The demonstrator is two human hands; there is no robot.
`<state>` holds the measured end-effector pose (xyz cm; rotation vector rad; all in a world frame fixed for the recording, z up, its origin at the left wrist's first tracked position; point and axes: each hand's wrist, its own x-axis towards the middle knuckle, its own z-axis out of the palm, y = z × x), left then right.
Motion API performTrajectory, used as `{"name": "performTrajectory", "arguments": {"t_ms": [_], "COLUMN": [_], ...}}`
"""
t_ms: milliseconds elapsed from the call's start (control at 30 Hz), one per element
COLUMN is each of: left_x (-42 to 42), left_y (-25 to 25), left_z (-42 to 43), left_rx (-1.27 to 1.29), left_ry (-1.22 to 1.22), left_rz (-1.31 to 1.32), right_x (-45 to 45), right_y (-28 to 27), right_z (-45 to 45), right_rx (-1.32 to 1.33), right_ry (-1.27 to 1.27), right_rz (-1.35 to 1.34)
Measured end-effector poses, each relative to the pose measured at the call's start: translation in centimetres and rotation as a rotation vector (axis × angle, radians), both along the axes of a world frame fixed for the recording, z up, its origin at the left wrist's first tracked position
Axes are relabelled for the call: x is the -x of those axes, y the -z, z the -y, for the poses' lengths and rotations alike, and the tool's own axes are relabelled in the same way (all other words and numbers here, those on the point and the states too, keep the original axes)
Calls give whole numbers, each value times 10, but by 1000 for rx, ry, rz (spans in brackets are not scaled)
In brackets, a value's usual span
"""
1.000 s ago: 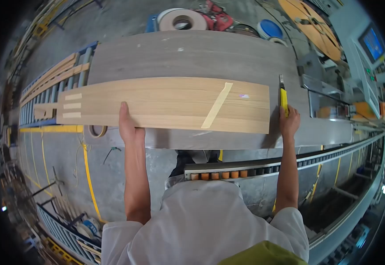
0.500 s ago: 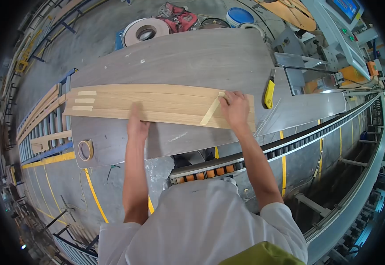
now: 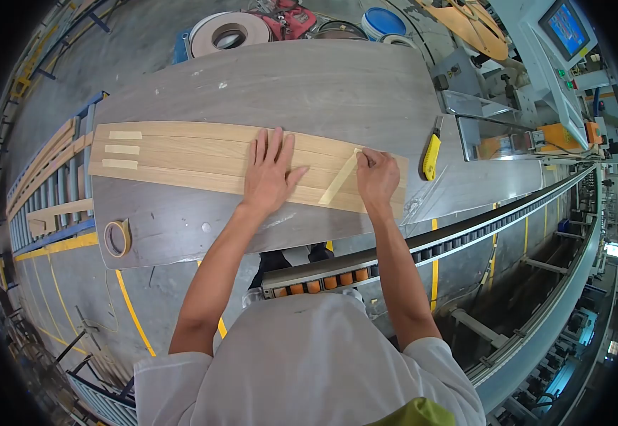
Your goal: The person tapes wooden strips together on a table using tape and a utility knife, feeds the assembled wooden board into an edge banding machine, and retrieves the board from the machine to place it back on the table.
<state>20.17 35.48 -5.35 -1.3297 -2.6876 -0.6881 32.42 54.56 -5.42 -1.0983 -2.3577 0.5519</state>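
Note:
Several light wooden strips lie side by side as one long wooden panel (image 3: pixel 195 153) on the grey table. Spread flat on the middle of the panel is my left hand (image 3: pixel 272 174), its fingers pointing away from me. My right hand (image 3: pixel 378 177) is closed near the panel's right end, thumb and fingers pinching the upper end of a diagonal strip of masking tape (image 3: pixel 339 179). The rest of that strip lies across the wood. Short tape pieces (image 3: pixel 122 150) cross the joints at the left end.
A tape roll (image 3: pixel 117 238) stands at the table's (image 3: pixel 266 85) left front edge. A yellow utility knife (image 3: pixel 431 156) lies right of the panel. Left is a roller rack (image 3: pixel 61 192) with wooden strips. A conveyor rail (image 3: pixel 465 238) runs along the right front, beside a machine with a screen (image 3: pixel 566 28).
My left hand has moved right along the panel and now lies flat with fingers spread. My right hand has closed at the tape's upper end. The whole view has shifted slightly.

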Motion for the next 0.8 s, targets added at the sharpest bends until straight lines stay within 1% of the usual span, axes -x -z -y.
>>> {"name": "performTrajectory", "arguments": {"t_ms": [67, 233, 300, 333, 400, 433, 500, 533, 600, 633, 700, 767, 800], "left_x": [-2, -4, -2, -3, -3, -3, -3, -2, -3, -3, -2, -2, -3], "left_y": [8, 8, 8, 7, 7, 6, 6, 6, 6, 6, 5, 4, 4], "left_z": [-2, -3, -3, -3, -3, -3, -3, -3, -3, -4, -2, -3, -3], "left_rx": [77, 65, 59, 58, 63, 65, 71, 68, 68, 55, 49, 46, 51], "left_ry": [2, -8, -16, -14, -15, -16, -15, -13, -10, -7, -21, -13, -14], "left_rz": [28, 2, 2, -2, -6, -9, -14, -22, -34, -28, -22, -39, -33], "right_x": [1, -1, -5, -5, -4, -2, 1, 2, 4, 1, -26, -58, -73], "right_y": [2, -2, -8, -8, -6, -4, 2, 4, 8, 0, -26, -65, -88], "right_z": [-2, -10, -10, -9, -6, -6, -8, -9, -9, -4, 18, 47, 54], "right_rx": [-11, -22, 102, 105, -32, -27, -81, -79, -128, -127, 360, 694, 845], "right_ry": [-30, -127, -160, -167, -187, -190, -206, -207, -241, -247, -528, -760, -837], "right_rz": [11, 26, -61, -56, -143, -144, -10, -12, 100, 95, 15, 44, 41]}}
